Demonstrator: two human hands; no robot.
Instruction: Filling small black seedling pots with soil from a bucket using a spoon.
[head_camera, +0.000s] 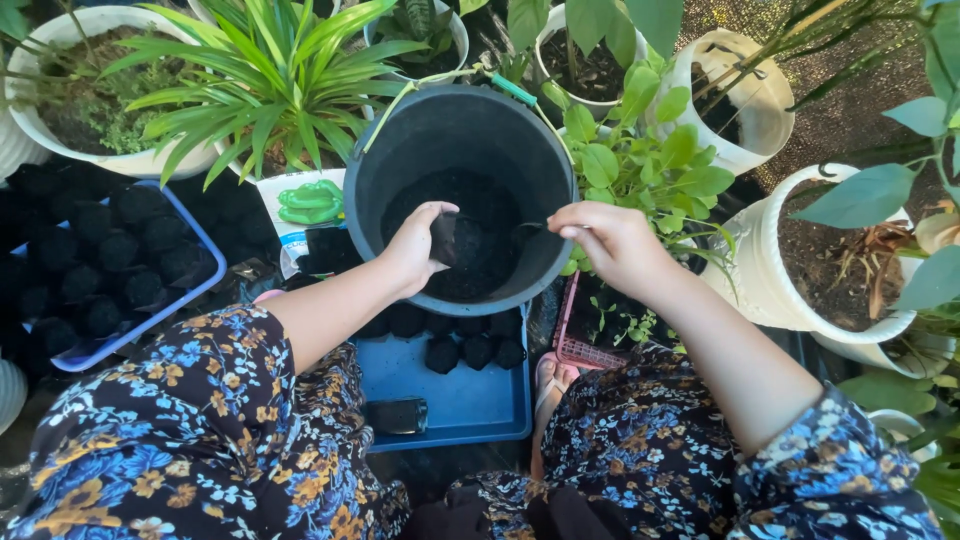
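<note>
A dark grey bucket (372, 190) tilts toward me, with black soil (490, 235) in its lower part. My left hand (415, 245) reaches over the bucket's near rim and holds a small black seedling bag (444, 238) against the soil. My right hand (610, 240) grips the handle of a small dark scoop (527, 230) whose tip dips into the soil. Below the bucket lies a blue tray (460, 395) carrying several filled black bags (470, 350) and one lying flat (396, 415).
A blue crate (205, 290) of filled black bags stands at the left. White plant pots (775, 290) ring the bucket at the back and right. A pink basket (580, 350) of seedlings sits beside my sandalled foot (552, 385). A green-printed packet (305, 205) lies left of the bucket.
</note>
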